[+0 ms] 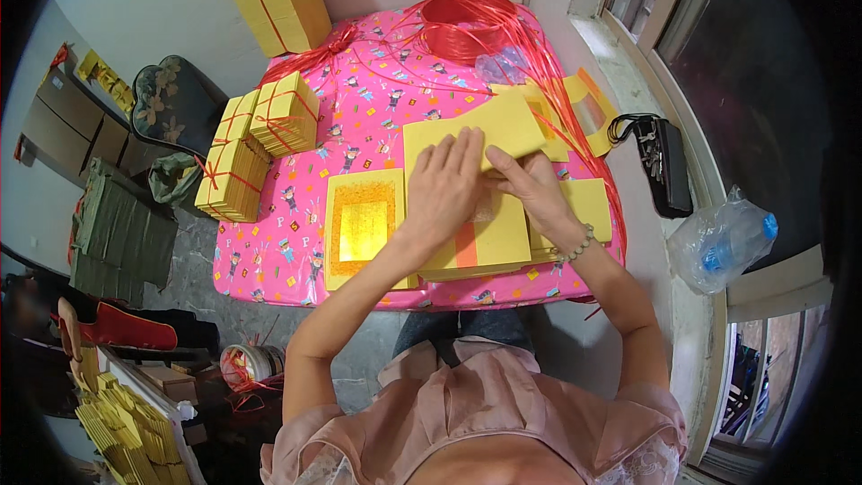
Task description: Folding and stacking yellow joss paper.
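My left hand (444, 184) lies flat with fingers stretched out over a sheet of yellow paper (494, 126), pressing on it. At its right edge my right hand (537, 190) pinches the raised, folded paper, thumb on top and the other fingers partly hidden beneath. Under both hands sits a stack of yellow paper (498, 247) with an orange-red band on its face. To the left of it lies yellow paper with a shiny gold square (364, 232). More yellow paper (588, 207) rests to the right, partly covered by my right hand and wrist.
Bundles of yellow paper tied with red string (233, 175) stand at the table's left on the pink patterned tablecloth (359, 90). A coil of red plastic string (462, 27) lies at the back. The right sill holds a black pouch with keys (663, 166) and a bagged bottle (723, 247).
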A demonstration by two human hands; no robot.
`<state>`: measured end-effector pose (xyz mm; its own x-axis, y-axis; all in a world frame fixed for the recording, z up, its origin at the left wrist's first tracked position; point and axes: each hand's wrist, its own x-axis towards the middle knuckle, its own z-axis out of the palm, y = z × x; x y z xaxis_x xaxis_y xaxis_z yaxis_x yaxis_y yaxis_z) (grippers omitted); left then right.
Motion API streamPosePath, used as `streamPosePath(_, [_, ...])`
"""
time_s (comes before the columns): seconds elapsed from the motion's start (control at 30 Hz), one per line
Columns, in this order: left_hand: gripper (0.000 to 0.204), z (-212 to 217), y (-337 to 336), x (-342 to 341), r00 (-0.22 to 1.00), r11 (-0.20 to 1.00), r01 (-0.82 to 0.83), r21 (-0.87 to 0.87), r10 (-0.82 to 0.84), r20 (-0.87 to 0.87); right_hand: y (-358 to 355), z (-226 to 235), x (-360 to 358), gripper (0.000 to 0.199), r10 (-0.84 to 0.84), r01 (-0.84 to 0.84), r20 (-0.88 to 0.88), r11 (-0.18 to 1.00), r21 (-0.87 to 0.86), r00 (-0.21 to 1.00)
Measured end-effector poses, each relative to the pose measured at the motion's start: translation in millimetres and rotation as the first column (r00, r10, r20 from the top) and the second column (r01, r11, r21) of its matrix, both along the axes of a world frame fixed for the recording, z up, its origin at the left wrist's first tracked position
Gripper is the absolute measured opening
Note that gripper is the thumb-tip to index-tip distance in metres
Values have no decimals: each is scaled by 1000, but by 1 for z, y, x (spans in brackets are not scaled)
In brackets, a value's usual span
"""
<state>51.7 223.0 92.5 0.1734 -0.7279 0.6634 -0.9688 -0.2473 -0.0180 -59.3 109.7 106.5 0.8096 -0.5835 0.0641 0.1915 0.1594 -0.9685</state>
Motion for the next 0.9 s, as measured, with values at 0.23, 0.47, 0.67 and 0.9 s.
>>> streamPosePath(0.23, [64, 22, 17, -15, 971, 986, 158, -48, -164, -175, -8, -15, -16, 42, -55, 32, 137, 986, 164, 989])
streamPosePath(0.47, [56, 45, 27, 6, 889, 965, 111, -237, -203, -410, -31, -15, -50, 46, -43, 22, 180, 992, 121, 983])
streamPosePath(0.67, [46, 52, 29, -7, 283, 934, 206, -290, -341, -897, -37, -14, -61, 49, 24, -36, 177, 997, 68, 984])
streamPosePath(0.9, [42, 48, 23, -11, 301, 894, 357, -272, -386, -872, -41, -12, -67, 50, 59, -61, 136, 998, 10, 989])
